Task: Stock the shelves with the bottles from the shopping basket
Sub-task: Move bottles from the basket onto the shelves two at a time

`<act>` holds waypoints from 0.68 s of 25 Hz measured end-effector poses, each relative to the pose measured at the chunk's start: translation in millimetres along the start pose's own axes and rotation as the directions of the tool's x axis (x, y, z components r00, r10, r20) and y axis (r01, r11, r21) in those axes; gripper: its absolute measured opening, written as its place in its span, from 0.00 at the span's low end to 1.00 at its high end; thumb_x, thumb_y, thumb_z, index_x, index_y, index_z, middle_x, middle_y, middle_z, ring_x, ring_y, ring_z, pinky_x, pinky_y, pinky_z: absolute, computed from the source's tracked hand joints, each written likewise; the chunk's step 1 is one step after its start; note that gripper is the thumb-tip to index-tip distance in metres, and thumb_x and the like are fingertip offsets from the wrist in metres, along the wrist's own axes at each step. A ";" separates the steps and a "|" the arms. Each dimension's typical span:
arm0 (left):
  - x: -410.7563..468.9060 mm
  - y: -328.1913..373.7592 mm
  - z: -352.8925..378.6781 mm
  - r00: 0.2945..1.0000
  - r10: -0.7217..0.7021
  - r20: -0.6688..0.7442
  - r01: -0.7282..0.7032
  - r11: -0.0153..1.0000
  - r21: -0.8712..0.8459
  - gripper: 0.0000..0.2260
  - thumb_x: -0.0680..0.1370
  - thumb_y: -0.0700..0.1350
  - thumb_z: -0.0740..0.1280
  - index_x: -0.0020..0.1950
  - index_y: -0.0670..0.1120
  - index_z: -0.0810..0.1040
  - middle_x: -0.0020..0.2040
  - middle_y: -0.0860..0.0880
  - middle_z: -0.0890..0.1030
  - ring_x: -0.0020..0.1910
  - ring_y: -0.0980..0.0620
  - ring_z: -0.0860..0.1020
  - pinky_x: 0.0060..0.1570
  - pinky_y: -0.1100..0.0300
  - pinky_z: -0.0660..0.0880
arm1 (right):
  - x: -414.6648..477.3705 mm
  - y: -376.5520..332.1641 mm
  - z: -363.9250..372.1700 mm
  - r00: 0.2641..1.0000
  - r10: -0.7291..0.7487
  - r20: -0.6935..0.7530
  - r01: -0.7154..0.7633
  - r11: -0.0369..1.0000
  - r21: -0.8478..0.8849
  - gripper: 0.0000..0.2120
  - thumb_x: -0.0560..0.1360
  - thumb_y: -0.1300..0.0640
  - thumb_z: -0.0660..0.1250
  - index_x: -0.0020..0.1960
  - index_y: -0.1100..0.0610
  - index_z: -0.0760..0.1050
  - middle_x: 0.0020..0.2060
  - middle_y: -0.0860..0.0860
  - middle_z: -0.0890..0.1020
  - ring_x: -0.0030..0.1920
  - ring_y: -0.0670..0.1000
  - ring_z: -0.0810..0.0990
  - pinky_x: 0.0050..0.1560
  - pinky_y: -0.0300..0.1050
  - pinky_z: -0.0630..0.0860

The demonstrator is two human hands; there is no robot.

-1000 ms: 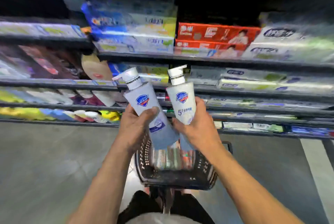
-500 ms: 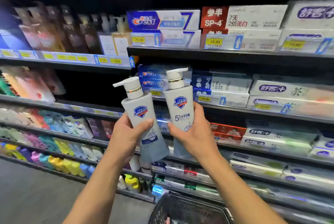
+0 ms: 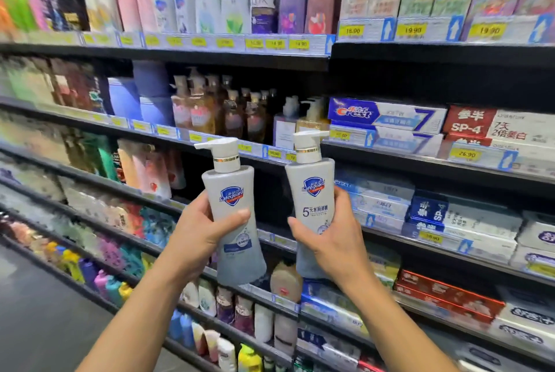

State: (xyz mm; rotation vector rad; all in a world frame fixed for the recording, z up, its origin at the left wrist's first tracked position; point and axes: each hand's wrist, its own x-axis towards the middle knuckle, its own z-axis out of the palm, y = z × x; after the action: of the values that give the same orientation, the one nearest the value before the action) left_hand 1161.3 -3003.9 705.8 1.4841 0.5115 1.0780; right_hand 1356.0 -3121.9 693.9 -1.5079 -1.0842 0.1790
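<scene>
- Left hand [image 3: 207, 239] was seen wrapped round the lower middle of the left bottle [image 3: 228, 188], with the thumb laid across the front label and the fingers curled out of sight behind it.
- Right hand [image 3: 335, 247] was clasped round the right bottle [image 3: 312, 191] in the same way, the thumb on its left edge and the fingertips on its right side.
- Both bottles were held upright and side by side without touching. The pump heads were on top, and the left bottle was tilted slightly to the left.
- The bottles were raised in front of the shelves [image 3: 450, 53], and the long axis of each ran nearly straight up, as it would need to for standing on a shelf board.
- A dark gap [image 3: 270, 188] was visible directly behind and between the two bottles, with refill pouches [image 3: 150, 170] to its left and toothpaste boxes [image 3: 387, 115] to its right and above.
- Other pump bottles [image 3: 228, 113] were standing on the shelf just above that gap.
- The gap was judged the likely spot for the bottles. It lay straight ahead of both hands, about equally near to each, so a forward push was all that was called for.
- Whether anything stood deeper in the gap could not be told.
- The shopping basket was not in view.
</scene>
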 end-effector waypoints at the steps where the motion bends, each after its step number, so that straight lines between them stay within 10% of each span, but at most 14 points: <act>1: 6.4 1.7 -19.4 1.000 0.006 0.015 -0.006 1.000 0.005 0.24 0.61 0.51 0.78 0.54 0.46 0.80 0.47 0.48 0.87 0.44 0.53 0.84 0.41 0.61 0.80 | 2.8 -5.2 16.9 1.000 0.001 -0.014 -0.001 1.000 -0.006 0.34 0.66 0.53 0.82 0.64 0.43 0.67 0.52 0.40 0.83 0.50 0.38 0.82 0.50 0.40 0.78; 11: 73.7 7.1 -140.4 0.966 0.028 0.256 -0.041 0.998 0.045 0.15 0.70 0.42 0.76 0.55 0.51 0.80 0.50 0.50 0.86 0.47 0.55 0.84 0.46 0.58 0.81 | 15.1 -42.2 149.5 0.985 0.054 -0.163 -0.062 0.997 -0.046 0.38 0.62 0.41 0.80 0.67 0.46 0.67 0.53 0.40 0.83 0.51 0.41 0.83 0.54 0.52 0.82; 17: 118.7 -18.2 -138.2 0.937 0.027 0.349 -0.079 0.988 0.135 0.15 0.73 0.39 0.76 0.55 0.53 0.79 0.49 0.53 0.86 0.46 0.56 0.84 0.45 0.60 0.80 | 34.9 -25.9 148.4 0.971 0.072 -0.229 -0.097 0.990 -0.101 0.35 0.66 0.53 0.83 0.66 0.46 0.68 0.51 0.33 0.82 0.51 0.37 0.82 0.48 0.36 0.78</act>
State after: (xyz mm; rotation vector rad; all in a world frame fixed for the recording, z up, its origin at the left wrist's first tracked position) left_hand 1106.7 -2829.3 714.6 1.7833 0.3067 0.8064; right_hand 1264.7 -2997.2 690.3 -1.6328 -0.8607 0.0051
